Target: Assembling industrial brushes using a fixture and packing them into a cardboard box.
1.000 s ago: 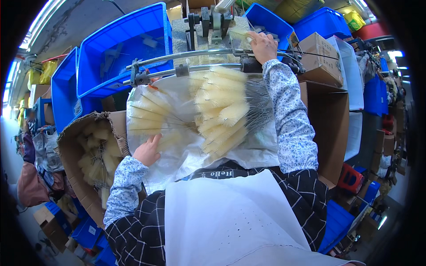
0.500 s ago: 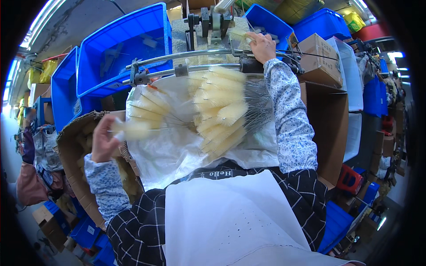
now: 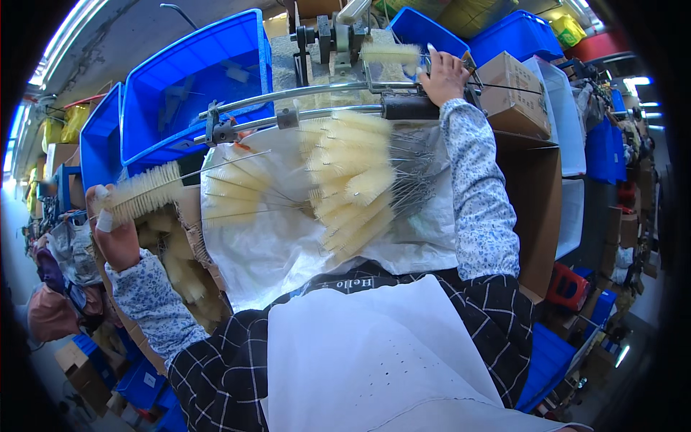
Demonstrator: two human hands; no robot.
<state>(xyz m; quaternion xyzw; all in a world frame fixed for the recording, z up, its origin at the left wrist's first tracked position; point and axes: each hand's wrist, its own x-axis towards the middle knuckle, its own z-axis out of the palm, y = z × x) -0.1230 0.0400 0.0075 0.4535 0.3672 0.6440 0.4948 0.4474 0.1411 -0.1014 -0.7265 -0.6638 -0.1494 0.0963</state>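
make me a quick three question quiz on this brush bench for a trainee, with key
1. Which hand holds up a bristle brush near the cardboard box?
2. True or false: the larger brush pile has its wire stems pointing to the person's right.
3. The sheet under the brush piles is: a) green b) orange c) white

Key: 1. The left hand; 2. True; 3. c
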